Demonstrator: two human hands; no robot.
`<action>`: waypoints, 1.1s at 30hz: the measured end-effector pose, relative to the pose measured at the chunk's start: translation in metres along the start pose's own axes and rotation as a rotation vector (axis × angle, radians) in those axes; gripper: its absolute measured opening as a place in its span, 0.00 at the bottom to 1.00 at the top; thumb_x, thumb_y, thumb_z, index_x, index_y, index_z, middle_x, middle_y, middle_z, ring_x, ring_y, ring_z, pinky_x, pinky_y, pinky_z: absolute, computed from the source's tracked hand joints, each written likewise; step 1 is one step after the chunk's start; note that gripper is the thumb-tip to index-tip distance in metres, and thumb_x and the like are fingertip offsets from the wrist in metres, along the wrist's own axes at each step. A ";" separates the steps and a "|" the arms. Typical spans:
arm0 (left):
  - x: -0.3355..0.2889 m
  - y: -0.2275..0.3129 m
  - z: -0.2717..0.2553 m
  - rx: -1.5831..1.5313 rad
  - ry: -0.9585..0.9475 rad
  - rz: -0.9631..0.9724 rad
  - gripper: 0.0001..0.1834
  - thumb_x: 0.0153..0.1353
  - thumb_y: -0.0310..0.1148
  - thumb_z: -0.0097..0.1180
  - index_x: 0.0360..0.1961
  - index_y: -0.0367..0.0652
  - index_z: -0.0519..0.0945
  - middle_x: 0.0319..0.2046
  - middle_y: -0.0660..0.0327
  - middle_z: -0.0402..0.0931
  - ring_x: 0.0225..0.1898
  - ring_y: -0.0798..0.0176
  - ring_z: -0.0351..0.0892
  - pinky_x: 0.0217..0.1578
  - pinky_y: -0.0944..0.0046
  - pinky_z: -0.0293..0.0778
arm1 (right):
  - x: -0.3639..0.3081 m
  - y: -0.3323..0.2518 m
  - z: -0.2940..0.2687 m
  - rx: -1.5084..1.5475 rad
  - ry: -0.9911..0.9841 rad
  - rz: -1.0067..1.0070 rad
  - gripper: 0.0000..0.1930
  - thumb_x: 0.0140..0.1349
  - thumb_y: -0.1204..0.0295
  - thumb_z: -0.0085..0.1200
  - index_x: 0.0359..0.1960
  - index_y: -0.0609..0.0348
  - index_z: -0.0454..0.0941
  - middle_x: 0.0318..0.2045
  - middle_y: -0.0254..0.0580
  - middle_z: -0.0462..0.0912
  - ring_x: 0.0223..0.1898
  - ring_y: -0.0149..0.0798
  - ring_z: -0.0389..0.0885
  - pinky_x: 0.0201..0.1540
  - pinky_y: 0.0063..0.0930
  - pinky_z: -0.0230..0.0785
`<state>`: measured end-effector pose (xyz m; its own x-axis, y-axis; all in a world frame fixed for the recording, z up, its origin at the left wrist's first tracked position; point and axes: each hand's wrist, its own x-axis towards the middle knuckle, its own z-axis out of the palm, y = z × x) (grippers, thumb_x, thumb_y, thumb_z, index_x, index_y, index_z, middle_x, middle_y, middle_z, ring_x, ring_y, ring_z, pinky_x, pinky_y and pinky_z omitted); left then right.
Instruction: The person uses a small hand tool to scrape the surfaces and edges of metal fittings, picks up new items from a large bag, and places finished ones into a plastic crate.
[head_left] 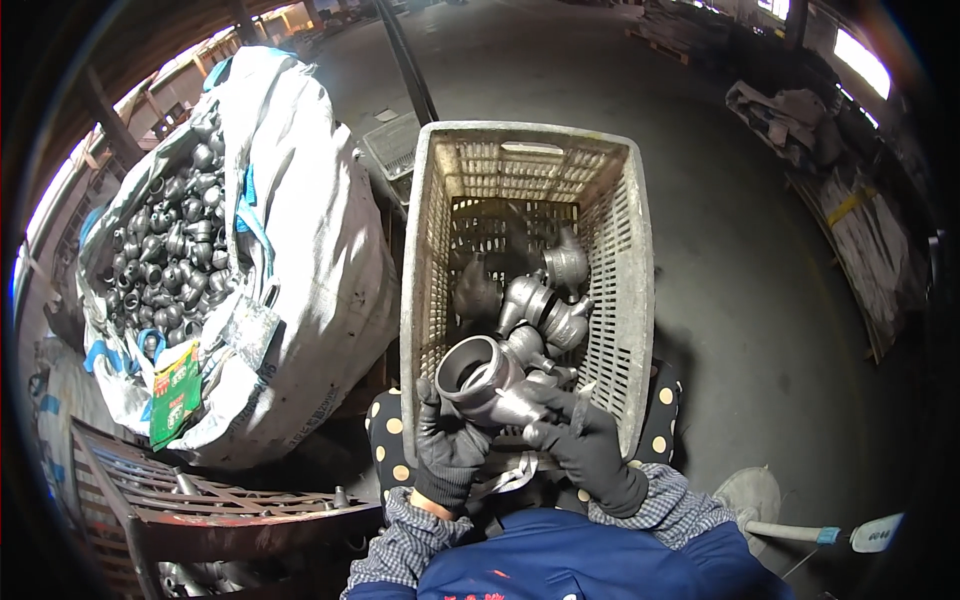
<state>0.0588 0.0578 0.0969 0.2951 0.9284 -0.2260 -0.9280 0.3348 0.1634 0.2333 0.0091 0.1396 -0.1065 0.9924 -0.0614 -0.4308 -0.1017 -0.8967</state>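
Note:
Both my hands wear dark gloves over the near end of a grey plastic crate (pixel 647 300). Between them is a grey metal casting (pixel 500 397), a hollow body with a wide round mouth tipped up to the left and a narrower stub toward the right. My left hand (pixel 448 450) is closed round its left underside, thumb up beside the rim. On the stub side, my right hand (pixel 592 450) grips with bent fingers. A thin, narrow piece shows by the right fingers; I cannot tell what it is. Several similar castings (pixel 545 305) lie inside the crate, just beyond my hands.
A big white woven sack (pixel 335 260) full of small grey metal fittings (pixel 175 250) stands at the left. Below it is a rusty metal rack (pixel 230 525) with more metal parts. A round-based stand (pixel 750 495) is at lower right. Sheets and sacks (pixel 860 250) line the far right.

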 end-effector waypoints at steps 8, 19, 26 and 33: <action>-0.004 0.000 -0.039 0.282 -0.082 -0.086 0.41 0.67 0.65 0.36 0.66 0.40 0.61 0.64 0.47 0.62 0.64 0.44 0.64 0.64 0.40 0.62 | 0.004 -0.005 -0.009 -0.310 -0.174 -0.073 0.26 0.66 0.70 0.56 0.63 0.65 0.66 0.37 0.34 0.77 0.39 0.24 0.74 0.44 0.20 0.68; -0.014 -0.002 -0.027 -0.091 -0.046 -0.247 0.49 0.61 0.67 0.44 0.69 0.40 0.53 0.64 0.42 0.59 0.63 0.38 0.64 0.57 0.33 0.70 | 0.028 -0.030 -0.033 -0.843 -0.296 -0.312 0.20 0.60 0.77 0.54 0.55 0.57 0.78 0.49 0.47 0.82 0.51 0.43 0.81 0.54 0.32 0.71; -0.009 0.002 -0.051 -0.385 -0.080 -0.314 0.49 0.61 0.68 0.44 0.69 0.39 0.52 0.63 0.41 0.60 0.62 0.39 0.66 0.57 0.34 0.70 | 0.040 -0.025 -0.025 -0.970 -0.319 -0.367 0.19 0.57 0.76 0.57 0.52 0.55 0.80 0.43 0.44 0.84 0.43 0.41 0.83 0.47 0.28 0.74; -0.014 0.003 -0.040 -0.349 -0.142 -0.301 0.45 0.65 0.64 0.42 0.69 0.39 0.52 0.65 0.41 0.58 0.65 0.38 0.62 0.59 0.32 0.67 | 0.051 -0.026 -0.022 -1.141 -0.323 -0.487 0.24 0.50 0.78 0.58 0.52 0.49 0.82 0.35 0.37 0.83 0.36 0.38 0.83 0.37 0.27 0.76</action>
<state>0.0428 0.0387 0.0617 0.5676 0.8197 -0.0768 -0.8105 0.5400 -0.2270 0.2582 0.0636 0.1501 -0.4357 0.8325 0.3421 0.5056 0.5408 -0.6722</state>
